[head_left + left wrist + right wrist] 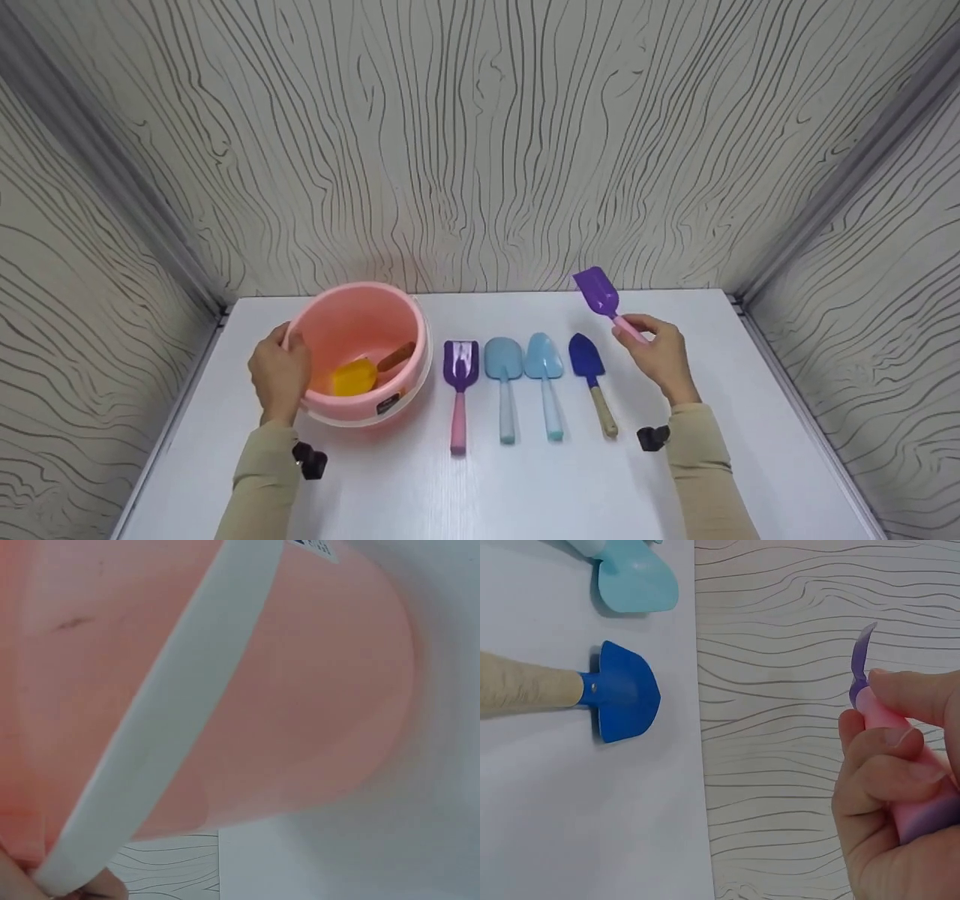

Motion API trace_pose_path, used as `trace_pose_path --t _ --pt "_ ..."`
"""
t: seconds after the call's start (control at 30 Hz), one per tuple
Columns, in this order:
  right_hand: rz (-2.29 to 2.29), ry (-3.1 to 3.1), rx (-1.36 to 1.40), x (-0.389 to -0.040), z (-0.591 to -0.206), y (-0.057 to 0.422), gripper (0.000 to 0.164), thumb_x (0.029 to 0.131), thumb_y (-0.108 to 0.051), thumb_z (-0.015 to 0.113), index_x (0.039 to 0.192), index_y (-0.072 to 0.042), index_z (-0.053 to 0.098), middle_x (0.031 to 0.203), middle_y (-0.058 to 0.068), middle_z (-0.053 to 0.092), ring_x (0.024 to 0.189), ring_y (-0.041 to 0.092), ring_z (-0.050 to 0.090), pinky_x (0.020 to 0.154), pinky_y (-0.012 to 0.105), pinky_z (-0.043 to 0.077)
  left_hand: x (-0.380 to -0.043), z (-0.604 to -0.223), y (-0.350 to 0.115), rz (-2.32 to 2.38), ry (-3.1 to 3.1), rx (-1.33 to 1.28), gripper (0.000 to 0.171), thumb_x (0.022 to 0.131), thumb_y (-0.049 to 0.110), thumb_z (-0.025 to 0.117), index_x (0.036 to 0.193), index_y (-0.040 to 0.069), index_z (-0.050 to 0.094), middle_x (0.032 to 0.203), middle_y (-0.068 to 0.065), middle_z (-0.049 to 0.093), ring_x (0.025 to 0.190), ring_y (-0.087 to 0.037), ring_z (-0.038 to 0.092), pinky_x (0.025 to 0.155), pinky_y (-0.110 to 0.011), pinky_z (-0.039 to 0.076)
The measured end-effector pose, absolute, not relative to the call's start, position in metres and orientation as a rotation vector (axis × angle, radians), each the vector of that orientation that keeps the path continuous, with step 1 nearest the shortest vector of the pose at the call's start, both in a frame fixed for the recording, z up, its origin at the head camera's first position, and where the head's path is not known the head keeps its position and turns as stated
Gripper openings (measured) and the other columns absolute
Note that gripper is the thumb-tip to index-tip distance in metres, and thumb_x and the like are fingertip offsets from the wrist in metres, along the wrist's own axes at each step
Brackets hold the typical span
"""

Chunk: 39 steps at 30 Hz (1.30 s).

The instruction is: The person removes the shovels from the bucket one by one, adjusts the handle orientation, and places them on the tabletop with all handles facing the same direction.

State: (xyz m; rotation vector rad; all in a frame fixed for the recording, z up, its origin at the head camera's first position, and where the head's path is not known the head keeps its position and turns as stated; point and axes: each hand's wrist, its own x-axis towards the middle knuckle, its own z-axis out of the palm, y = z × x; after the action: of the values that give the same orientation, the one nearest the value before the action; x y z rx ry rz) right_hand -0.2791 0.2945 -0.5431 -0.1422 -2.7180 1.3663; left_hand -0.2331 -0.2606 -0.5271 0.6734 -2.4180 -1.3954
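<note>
My left hand (279,373) grips the left rim of a pink bucket (349,319), which tilts toward me. Inside it lies a yellow-bladed shovel (354,377) with a brown handle. In the left wrist view the bucket's white carrying handle (169,709) crosses its outer wall. My right hand (658,356) holds a small purple shovel (598,291) by its pink handle, raised at the right with the blade pointing up and left. The right wrist view shows my fingers (885,787) curled round that pink handle and the blade edge-on.
On the white table (420,495), right of the bucket, lie a purple shovel (460,365) with a pink handle, two light blue shovels (503,360) and a dark blue trowel (586,356) with a wooden handle. Wood-grain panels (480,150) wall in the back and sides.
</note>
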Motion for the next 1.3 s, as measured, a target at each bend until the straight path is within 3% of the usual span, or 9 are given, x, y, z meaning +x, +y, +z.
trace_pose_path --t 0.57,0.87,1.3 --pt "1.268 -2.691 -0.286 -0.262 -0.583 0.32 0.036 0.104 -0.019 0.068 0.134 0.002 0.069 0.127 0.025 0.069 0.111 0.034 0.06 0.089 0.039 0.046 -0.236 -0.525 -0.261 -1.422 -2.445 0.749 0.051 0.113 0.029 0.048 0.157 0.002 0.051 0.15 -0.027 0.06 0.132 -0.048 0.063 0.111 -0.06 0.05" --pt "1.229 -2.72 -0.324 -0.253 -0.6 0.332 0.037 0.106 -0.017 0.065 0.135 0.005 0.067 0.124 0.026 0.068 0.1 0.029 0.061 0.075 0.023 0.048 -0.237 -0.524 -0.259 -1.411 -2.442 0.73 0.05 0.113 0.028 0.047 0.156 0.001 0.052 0.149 -0.027 0.061 0.131 -0.048 0.063 0.113 -0.06 0.049" --pt "1.16 -2.693 -0.346 -0.247 -0.624 0.336 0.035 0.101 -0.011 0.069 0.13 0.007 0.07 0.116 0.028 0.072 0.099 0.034 0.066 0.076 0.028 0.049 -0.235 -0.524 -0.261 -1.432 -2.436 0.733 0.051 0.113 0.028 0.045 0.156 0.002 0.052 0.151 -0.026 0.06 0.132 -0.047 0.062 0.115 -0.061 0.047"
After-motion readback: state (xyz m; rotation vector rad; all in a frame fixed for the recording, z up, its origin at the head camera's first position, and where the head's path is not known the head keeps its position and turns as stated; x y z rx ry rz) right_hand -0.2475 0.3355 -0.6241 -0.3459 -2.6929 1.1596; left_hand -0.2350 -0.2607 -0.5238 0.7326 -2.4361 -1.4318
